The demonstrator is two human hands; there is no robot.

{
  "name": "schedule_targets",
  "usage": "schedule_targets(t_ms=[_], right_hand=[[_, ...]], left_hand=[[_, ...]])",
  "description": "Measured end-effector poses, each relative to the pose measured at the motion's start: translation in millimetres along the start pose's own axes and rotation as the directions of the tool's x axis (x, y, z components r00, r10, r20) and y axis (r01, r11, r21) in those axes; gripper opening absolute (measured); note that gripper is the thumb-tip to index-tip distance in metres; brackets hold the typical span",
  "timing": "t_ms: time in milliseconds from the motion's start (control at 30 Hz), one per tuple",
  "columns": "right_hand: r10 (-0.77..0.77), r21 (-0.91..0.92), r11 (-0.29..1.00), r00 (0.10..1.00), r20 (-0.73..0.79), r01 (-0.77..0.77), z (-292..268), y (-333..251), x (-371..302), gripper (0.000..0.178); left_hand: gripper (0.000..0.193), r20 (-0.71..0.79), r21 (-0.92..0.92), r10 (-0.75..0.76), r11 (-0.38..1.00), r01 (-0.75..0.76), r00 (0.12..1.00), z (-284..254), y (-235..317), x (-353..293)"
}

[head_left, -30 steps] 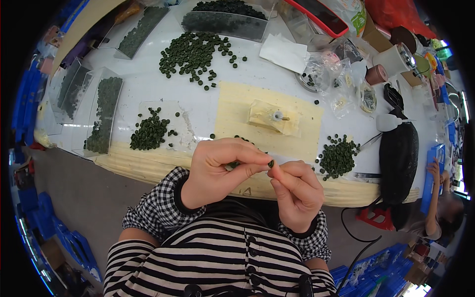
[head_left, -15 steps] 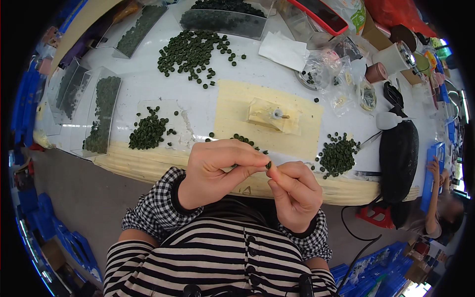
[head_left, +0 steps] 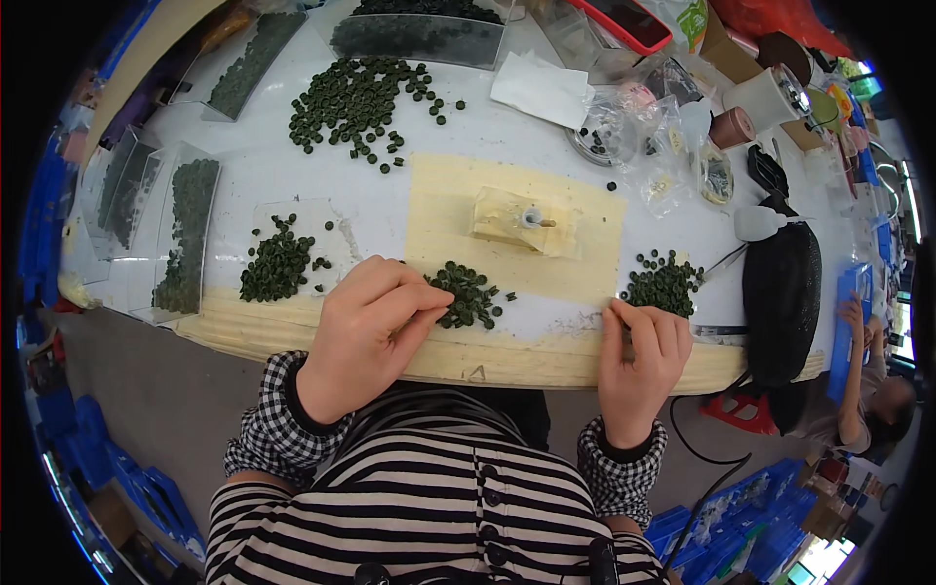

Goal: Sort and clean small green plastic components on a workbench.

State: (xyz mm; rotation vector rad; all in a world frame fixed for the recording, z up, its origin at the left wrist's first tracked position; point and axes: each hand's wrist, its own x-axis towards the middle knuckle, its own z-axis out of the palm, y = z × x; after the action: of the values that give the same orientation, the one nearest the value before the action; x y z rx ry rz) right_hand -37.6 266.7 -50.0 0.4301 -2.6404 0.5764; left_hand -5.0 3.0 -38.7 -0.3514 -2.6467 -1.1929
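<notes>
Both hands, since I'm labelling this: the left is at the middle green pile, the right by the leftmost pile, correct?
No: the head view shows the right hand by the rightmost green pile. The left hand is at the middle green pile.

Dark letter-like mark [head_left: 475,372] on taped table edge [head_left: 556,367]; green print [head_left: 691,26] on bag [head_left: 671,12] unreadable (too small).

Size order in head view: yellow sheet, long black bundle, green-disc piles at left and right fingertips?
1. Yellow sheet
2. Long black bundle
3. Left pile, right pile: too alike to rank; right hand hides part of the latter.
</notes>
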Motion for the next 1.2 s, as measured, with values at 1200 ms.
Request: schedule_targets(t_ms=[1200], right_hand=[[0.036,0.638,0.765,0.995,0.095,-0.089,9,-33,-2,0.021]], left_hand=[[0.015,-0.239,0.339,0.026,0.939,0.058,0.971,-39,-20,-17]])
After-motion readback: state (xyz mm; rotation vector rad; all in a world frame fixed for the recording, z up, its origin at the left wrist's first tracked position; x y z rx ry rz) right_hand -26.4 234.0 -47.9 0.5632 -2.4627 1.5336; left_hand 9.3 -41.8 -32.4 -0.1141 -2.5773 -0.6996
